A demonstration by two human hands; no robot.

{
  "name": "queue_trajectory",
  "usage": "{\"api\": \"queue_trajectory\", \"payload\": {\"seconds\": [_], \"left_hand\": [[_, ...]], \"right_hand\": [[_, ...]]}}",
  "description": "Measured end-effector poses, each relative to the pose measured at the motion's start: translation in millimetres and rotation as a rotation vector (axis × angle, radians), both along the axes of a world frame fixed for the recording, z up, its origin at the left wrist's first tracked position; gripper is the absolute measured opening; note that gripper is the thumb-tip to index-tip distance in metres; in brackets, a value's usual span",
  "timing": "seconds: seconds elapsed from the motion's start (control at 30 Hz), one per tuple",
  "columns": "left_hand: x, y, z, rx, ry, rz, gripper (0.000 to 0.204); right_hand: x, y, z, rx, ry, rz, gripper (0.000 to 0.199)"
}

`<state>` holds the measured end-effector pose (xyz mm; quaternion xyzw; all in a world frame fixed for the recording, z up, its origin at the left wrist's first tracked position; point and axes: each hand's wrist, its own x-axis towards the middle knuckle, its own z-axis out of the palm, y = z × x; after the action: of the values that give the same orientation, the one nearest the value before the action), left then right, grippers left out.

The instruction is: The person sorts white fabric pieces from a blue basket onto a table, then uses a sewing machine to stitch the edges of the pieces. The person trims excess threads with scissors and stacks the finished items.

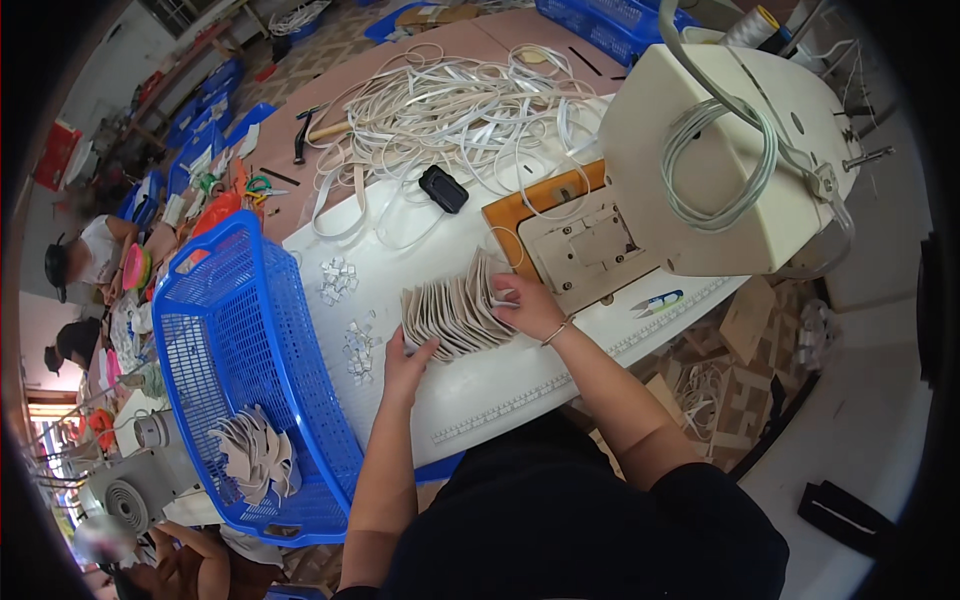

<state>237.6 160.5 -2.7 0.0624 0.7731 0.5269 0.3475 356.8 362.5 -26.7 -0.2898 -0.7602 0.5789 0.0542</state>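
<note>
"Workshop floor, white table (470, 405): what lay where?"

"Blue basket (275, 270) leftmost, then small white pieces (340, 282), then beige pieces (450, 318) in an upright row, then the sewing machine (640, 150)."

"And the hands?"

"The left hand (403, 372) cupped the row's left end, half-curled; the right hand (530, 308) seemed to pinch its right end."

"Which step?"

"Squaring up the row, I judged. The next move probably called for even pressure from both ends, lest pieces fan out."
</note>
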Motion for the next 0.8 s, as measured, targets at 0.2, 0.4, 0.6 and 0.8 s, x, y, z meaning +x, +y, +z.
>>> {"api": "queue_trajectory", "payload": {"seconds": [0.2, 0.4, 0.6, 0.8], "left_hand": [[-1.3, -4.2, -14.9, -0.005, 0.024, -0.003, 0.059], [-6.3, -8.5, -19.4, -0.073, -0.102, -0.066, 0.066], [-6.2, -8.2, -16.8, -0.059, -0.088, -0.089, 0.061], [-6.2, -10.1, -31.0, 0.031, 0.053, -0.048, 0.061]], "right_hand": [[5.5, 3.2, 4.1, 0.035, 0.06, 0.076, 0.057], [14.3, 6.1, -5.7, 0.086, 0.07, 0.087, 0.058], [10.2, -1.3, 16.0, 0.666, 0.161, 0.204, 0.047], [0.9, -2.7, 11.9, 0.84, 0.179, 0.395, 0.041]]}}
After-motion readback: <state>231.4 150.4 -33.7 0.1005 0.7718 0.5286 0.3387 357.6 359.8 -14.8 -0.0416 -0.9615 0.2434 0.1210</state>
